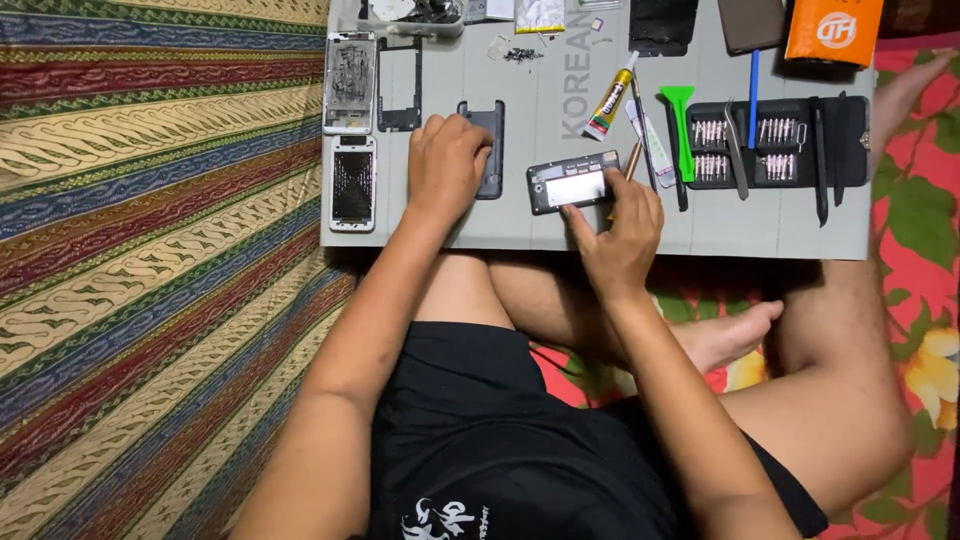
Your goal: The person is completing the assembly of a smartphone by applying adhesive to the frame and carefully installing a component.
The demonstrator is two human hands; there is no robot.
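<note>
**Two hands at a phone repair mat**

Two bare hands work over a grey mat (560, 225), the landmark for everything here. It lies on a striped woven cloth (150, 250) that spreads out from its left edge. Along the mat's right side sits a black bit kit (775, 145) with tweezers laid across it. At the mat's left edge lie two white phone frames (352, 130). Near the mat's middle, the left hand (445, 165) rests palm-down on a dark back cover (488, 150), fingers curled over it. Just right of that, the right hand (620, 235) pinches a small dark phone (573, 182) by its lower edge. A glue tube (611, 97) lies above.
</note>
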